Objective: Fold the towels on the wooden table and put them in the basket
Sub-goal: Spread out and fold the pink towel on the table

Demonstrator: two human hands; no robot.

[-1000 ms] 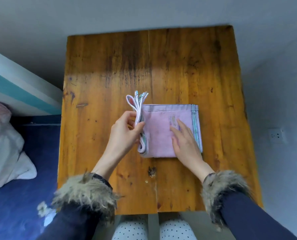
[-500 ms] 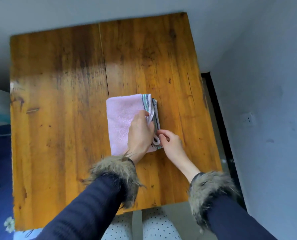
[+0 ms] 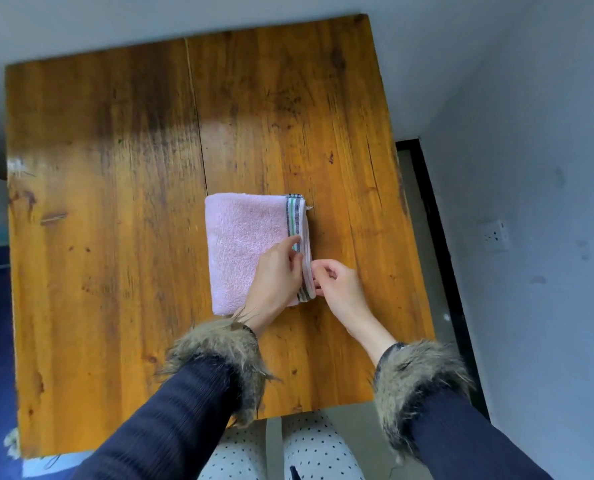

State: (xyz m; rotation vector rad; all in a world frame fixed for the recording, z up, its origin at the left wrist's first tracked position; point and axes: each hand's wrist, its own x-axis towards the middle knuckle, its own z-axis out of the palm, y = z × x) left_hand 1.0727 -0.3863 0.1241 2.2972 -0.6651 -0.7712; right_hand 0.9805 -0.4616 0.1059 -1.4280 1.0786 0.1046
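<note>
worn wooden table (image 3: 115, 202) — grey walls (image 3: 538, 168), wall socket (image 3: 495, 235)

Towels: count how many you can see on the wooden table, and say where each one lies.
1. A folded pink towel lies right of centre on the wooden table, with the left hand resting on it and the right hand at its striped edge. No basket is in view.

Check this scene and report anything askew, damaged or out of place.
Nothing major. The pink towel lies folded and fairly square on the wooden table; a small thread sticks out at its far right corner. Both hands are at its striped edge. No basket is in view.
</note>
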